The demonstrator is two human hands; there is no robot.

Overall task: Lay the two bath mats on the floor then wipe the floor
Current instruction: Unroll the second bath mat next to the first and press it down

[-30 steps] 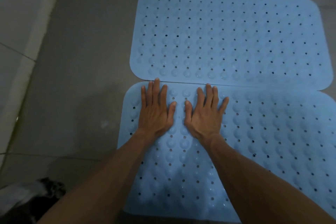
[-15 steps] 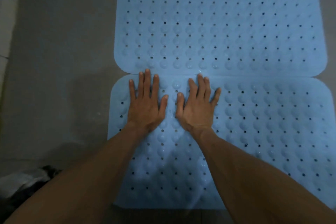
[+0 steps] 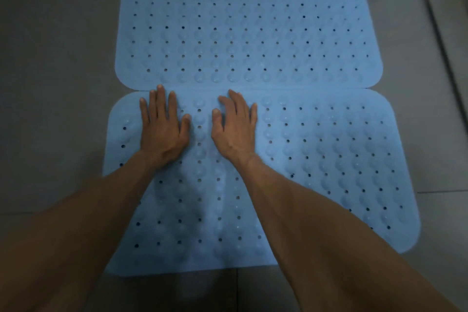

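Blue rubber everywhere, basically: both bath mats are down flat on the grey tiled floor (image 3: pixel 58 63), long edges butted together. Compared with a second ago, the hands are spread a bit wider apart, and the dark bundle seen at the lower left corner earlier is no longer in frame.

Going left to right: the left hand (image 3: pixel 162 129) is laid palm-down with fingers splayed, gripping nothing, fingertips right at the seam. Just beside it, the right hand (image 3: pixel 235 129) is also opened flat and pressed on the near mat (image 3: pixel 329 159), nothing held. The far mat (image 3: pixel 253 28) is left untouched beyond the seam.

So the laying step looks pretty much done; the near mat is probably just being smoothed so the suction cups bite. Wiping is not yet started, and no cloth can be seen.

Surface is matte grey tile with grout lines, dimly lit; a raised strip is seen at the far right.
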